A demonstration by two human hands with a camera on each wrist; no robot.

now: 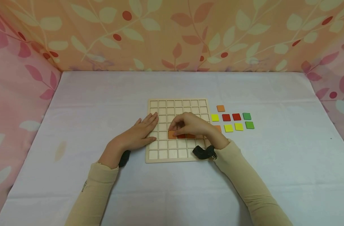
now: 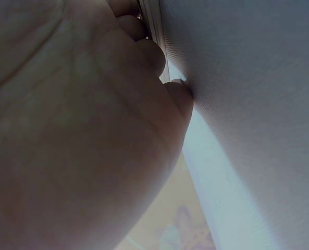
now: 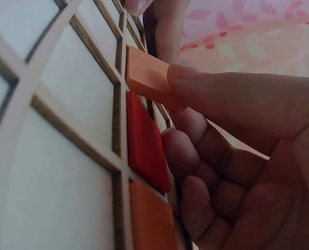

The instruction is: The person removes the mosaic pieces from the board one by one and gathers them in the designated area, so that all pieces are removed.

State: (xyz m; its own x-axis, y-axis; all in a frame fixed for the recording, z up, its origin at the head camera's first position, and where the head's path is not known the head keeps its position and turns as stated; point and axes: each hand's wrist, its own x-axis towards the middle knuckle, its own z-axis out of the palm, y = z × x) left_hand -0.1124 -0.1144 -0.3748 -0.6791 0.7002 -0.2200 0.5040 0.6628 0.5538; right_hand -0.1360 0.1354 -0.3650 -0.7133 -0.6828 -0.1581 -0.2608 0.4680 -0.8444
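Observation:
A wooden grid board point(image 1: 177, 99) lies on the white cloth. My left hand point(image 1: 139, 133) rests on its left edge, fingers straight; the left wrist view shows mostly palm. My right hand point(image 1: 194, 125) pinches an orange square tile point(image 3: 149, 78) between thumb and fingers. The tile is tilted at a cell, left of a red tile point(image 1: 181, 136) that sits in the same row. Another orange tile point(image 1: 190, 136) lies just right of the red one. Further right, the hand and wrist partly cover that row.
Loose tiles lie right of the board: an orange tile point(image 1: 221, 108), yellow tiles point(image 1: 229, 128), red tiles point(image 1: 236, 117) and green tiles point(image 1: 249, 125). One more orange tile point(image 1: 218, 128) is partly behind the right wrist. A patterned cloth point(image 1: 172, 34) borders the table's back and sides.

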